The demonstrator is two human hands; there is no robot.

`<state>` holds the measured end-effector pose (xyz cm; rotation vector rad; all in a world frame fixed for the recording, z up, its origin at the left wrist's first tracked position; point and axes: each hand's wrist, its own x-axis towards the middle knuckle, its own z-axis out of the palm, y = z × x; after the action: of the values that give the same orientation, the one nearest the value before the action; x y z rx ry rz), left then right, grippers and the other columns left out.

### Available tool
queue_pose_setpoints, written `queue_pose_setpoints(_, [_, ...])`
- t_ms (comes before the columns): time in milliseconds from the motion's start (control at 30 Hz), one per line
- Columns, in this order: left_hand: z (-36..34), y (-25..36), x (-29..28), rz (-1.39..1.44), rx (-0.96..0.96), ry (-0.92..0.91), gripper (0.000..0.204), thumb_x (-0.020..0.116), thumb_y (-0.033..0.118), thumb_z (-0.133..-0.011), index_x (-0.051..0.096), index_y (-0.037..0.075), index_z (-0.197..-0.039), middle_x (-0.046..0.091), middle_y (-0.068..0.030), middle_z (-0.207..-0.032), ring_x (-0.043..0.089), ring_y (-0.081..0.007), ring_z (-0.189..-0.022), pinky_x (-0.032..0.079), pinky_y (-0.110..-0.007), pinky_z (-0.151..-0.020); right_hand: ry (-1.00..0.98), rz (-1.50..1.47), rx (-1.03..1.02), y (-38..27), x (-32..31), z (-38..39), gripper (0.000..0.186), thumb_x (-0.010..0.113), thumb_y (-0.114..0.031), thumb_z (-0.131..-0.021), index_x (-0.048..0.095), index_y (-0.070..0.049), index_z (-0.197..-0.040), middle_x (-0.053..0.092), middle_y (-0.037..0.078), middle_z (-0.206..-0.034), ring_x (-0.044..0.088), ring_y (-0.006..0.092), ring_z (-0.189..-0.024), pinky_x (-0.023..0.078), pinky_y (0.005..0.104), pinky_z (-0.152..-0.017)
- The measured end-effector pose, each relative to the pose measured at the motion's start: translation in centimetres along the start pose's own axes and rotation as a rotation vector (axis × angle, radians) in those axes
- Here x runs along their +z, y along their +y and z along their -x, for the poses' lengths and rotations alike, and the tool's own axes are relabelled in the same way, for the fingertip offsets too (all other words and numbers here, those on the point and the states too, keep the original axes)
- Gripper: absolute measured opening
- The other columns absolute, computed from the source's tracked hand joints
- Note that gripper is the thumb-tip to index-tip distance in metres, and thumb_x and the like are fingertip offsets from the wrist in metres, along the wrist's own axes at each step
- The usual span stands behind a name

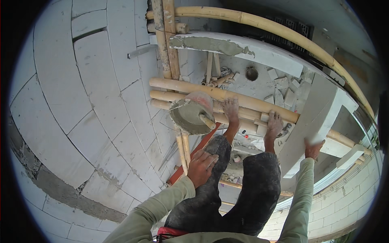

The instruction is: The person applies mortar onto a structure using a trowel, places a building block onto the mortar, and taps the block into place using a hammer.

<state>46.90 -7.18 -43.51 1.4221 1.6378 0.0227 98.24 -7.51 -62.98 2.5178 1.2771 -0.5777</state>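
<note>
Bamboo poles (210,95) carry bare feet and a mortar bucket (190,113); left hand (201,167) rests flat on the knee, right hand (313,149) presses open-palmed against a white block (320,117), so a slip could topple bucket or person.

No packages, labels, signs or screens in view.

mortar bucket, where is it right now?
Head view, centre: the mortar bucket sits on the bamboo poles of the scaffold, just left of the person's bare feet and beside the block wall.
</note>
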Motion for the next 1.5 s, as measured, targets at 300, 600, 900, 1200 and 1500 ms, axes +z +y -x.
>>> queue_pose_setpoints(300, [0.7, 0.3, 0.0, -0.007, -0.046, 0.074, 0.016, 0.067, 0.004, -0.082, 0.069, 0.004, -0.099, 0.062, -0.0083, -0.087, 0.058, -0.0278, -0.088, 0.048, -0.039, -0.08, -0.045, -0.245, -0.108, -0.7, 0.3, 0.0, 0.102, 0.081, -0.018, -0.062, 0.022, 0.007, -0.142, 0.034, 0.028, -0.138, 0.034, 0.0428, -0.132, 0.029, 0.0464, -0.113])
queue_pose_setpoints(600, [3.1, 0.3, 2.2, 0.01, -0.142, 0.094, 0.025, 0.066, 0.008, -0.079, 0.067, 0.007, -0.103, 0.06, -0.0076, -0.094, 0.056, -0.0281, -0.099, 0.044, -0.044, -0.091, -0.123, -0.258, -0.087, -4.1, -4.8, 1.0, 0.097, 0.08, -0.018, -0.059, 0.029, 0.008, -0.137, 0.047, 0.027, -0.128, 0.049, 0.0416, -0.12, 0.038, 0.0437, -0.106])
queue_pose_setpoints(900, [5.0, 1.6, 4.3, 0.022, -0.184, 0.082, 0.023, 0.063, 0.008, -0.08, 0.067, 0.008, -0.102, 0.06, -0.0076, -0.093, 0.056, -0.028, -0.1, 0.044, -0.041, -0.09, -0.091, 0.095, -0.377, -15.0, -15.4, 3.4, 0.104, 0.08, -0.031, -0.056, 0.03, 0.006, -0.139, 0.044, 0.026, -0.134, 0.042, 0.0424, -0.127, 0.038, 0.0458, -0.106])
queue_pose_setpoints(1200, [5.9, 1.8, 5.1, 0.024, -0.229, -0.066, 0.021, 0.061, 0.018, -0.083, 0.067, 0.006, -0.099, 0.064, -0.0108, -0.101, 0.057, -0.0277, -0.107, 0.035, -0.052, -0.102, -0.012, 0.272, -0.884, -35.0, -15.2, 3.7, 0.101, 0.081, -0.031, -0.058, 0.03, 0.004, -0.138, 0.048, 0.027, -0.124, 0.051, 0.0447, -0.114, 0.047, 0.0501, -0.091])
queue_pose_setpoints(1500, [7.2, 0.3, 5.7, 0.187, -0.306, 0.138, 0.02, 0.063, 0.016, -0.078, 0.067, 0.008, -0.096, 0.063, -0.0072, -0.095, 0.057, -0.025, -0.103, 0.037, -0.045, -0.099, 0.09, 0.402, -1.211, -56.5, -7.4, 7.6, 0.092, 0.078, -0.034, -0.063, 0.032, 0.002, -0.134, 0.052, 0.022, -0.12, 0.06, 0.0401, -0.103, 0.052, 0.048, -0.086])
